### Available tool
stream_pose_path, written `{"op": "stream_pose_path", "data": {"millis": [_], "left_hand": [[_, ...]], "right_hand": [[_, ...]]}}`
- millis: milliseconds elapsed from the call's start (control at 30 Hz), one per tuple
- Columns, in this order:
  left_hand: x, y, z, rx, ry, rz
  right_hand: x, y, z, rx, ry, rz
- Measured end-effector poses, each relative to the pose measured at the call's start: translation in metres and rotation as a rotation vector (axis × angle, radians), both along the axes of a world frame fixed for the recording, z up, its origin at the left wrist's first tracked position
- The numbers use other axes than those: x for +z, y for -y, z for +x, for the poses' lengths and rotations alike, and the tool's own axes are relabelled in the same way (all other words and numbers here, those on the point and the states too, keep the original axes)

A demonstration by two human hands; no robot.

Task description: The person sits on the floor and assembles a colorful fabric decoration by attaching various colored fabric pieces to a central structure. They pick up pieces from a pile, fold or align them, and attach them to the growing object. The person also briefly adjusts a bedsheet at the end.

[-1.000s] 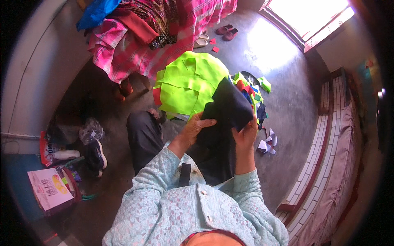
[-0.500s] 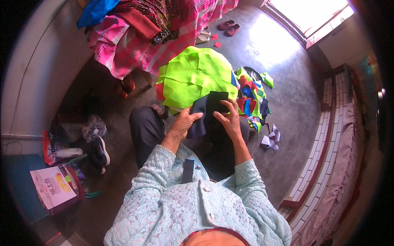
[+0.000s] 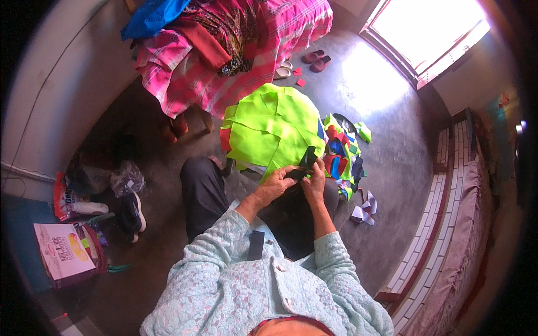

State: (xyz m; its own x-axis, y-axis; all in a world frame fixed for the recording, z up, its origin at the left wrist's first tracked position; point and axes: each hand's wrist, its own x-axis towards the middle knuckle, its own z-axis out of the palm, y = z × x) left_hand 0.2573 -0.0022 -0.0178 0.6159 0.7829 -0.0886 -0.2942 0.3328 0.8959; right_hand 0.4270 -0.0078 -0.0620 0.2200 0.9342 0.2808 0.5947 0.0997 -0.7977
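A black piece of cloth (image 3: 308,157) is bunched up between my two hands, its upper end standing out above the fingers. My left hand (image 3: 274,186) is closed on its lower left part. Close beside it, my right hand (image 3: 315,180) grips the same cloth from the right, thumb and fingers pinched together. Just beyond the hands, lime-yellow fabric pieces (image 3: 273,126) lie overlapped in a broad round heap. Whether a small tool is between the fingers cannot be made out.
Mixed colourful scraps (image 3: 342,148) lie right of the heap, with pale strips (image 3: 365,210) nearer on the floor. A bed with a pink checked cover (image 3: 193,84) stands far left. Shoes (image 3: 132,213) and a box (image 3: 64,249) are at left. A dark strip (image 3: 255,245) rests on my jacket.
My hands have come closer together, and the black cloth that hung spread between them is now gathered into a small bunch. The whole view has shifted slightly.
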Motion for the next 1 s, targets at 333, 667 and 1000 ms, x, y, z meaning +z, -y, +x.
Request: {"op": "stream_pose_path", "data": {"millis": [333,667,1000], "left_hand": [[0.005,0.000,-0.006,0.165,0.205,-0.189],[0.015,-0.034,-0.039,0.331,0.146,-0.113],[0.068,-0.158,-0.092,0.457,-0.666,0.505]], "right_hand": [[0.012,0.015,0.014,0.114,-0.383,-0.010],[0.054,-0.006,0.034,0.113,-0.602,-0.050],[0.099,-0.130,0.044,0.126,-0.662,0.044]]}}
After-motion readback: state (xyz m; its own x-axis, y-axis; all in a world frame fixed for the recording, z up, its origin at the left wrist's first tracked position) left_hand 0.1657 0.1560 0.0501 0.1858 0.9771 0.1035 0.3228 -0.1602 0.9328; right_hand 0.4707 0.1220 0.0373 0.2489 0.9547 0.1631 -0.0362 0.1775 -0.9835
